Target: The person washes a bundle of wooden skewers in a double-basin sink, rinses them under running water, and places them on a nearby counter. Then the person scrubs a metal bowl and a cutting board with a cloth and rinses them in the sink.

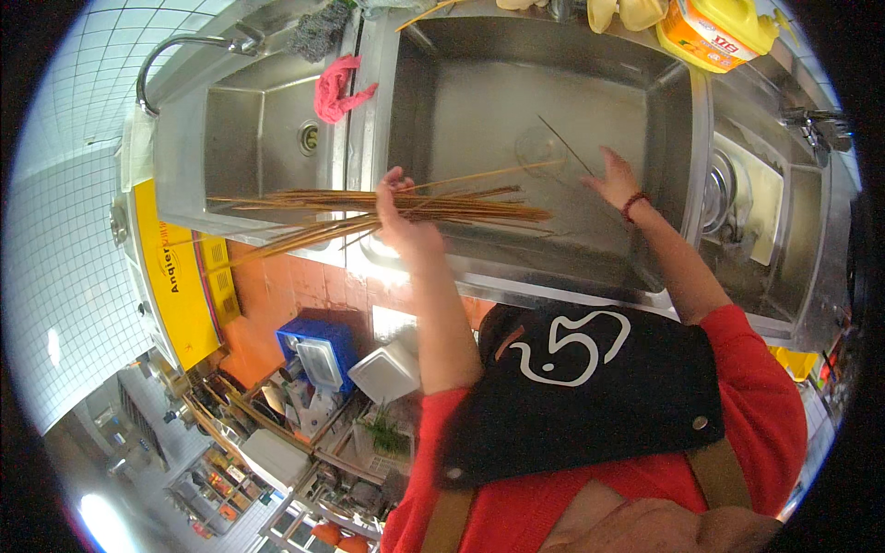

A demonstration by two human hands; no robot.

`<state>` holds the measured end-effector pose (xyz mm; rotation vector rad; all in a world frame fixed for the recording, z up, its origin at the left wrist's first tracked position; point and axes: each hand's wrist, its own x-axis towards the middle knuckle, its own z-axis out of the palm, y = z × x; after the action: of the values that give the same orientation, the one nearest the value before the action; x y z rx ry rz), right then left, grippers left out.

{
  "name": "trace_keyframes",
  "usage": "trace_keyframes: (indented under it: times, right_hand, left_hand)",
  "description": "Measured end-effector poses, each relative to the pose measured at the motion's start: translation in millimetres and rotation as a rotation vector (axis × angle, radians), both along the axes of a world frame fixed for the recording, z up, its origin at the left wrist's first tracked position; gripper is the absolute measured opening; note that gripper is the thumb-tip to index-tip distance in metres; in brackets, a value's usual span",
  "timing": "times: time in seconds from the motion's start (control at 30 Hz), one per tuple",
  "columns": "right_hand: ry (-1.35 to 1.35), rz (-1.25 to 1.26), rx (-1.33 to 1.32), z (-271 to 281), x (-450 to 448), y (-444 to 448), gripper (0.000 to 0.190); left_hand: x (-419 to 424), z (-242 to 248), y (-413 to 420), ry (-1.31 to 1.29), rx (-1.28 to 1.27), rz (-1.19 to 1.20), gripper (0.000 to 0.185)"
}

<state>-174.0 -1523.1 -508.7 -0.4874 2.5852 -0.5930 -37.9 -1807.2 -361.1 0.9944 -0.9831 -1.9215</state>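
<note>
My left hand (409,225) is closed around a loose bundle of long, thin brown sticks (477,207), probably bamboo skewers. The bundle lies roughly level above the near left corner of a large stainless steel sink basin (484,97). Its left ends fan out past the basin's edge, and one paler stick (491,173) slants away from the rest. Over the right half of the basin is my right hand (614,181), fingers spread. A single dark stick (563,142) runs to its thumb and fingers; whether they grip it is unclear.
A smaller sink (263,124) with a curved faucet (148,76) adjoins on the left. A pink cloth (335,90) hangs over the divider. At the back right stands a yellow detergent jug (715,31). Another basin (795,207) lies right. A blue crate (346,345) sits on the floor.
</note>
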Motion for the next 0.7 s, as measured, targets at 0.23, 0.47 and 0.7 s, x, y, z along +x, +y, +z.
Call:
trace_keyframes:
  times: [0.23,0.47,0.7]
  right_hand:
    - [-0.572,0.208,0.152,-82.7,46.0,-14.5,0.079]
    - [-0.661,0.679,0.017,-71.6,94.9,-10.3,0.048]
    - [-0.573,0.675,-0.071,-57.0,76.9,-21.0,0.030]
  left_hand:
    - [6.0,27.3,-10.7,0.066,-0.102,0.006,0.042]
    - [5.8,45.0,-8.3,0.021,-0.144,0.056,0.035]
    - [9.3,52.6,-11.6,0.055,-0.210,0.087,0.026]
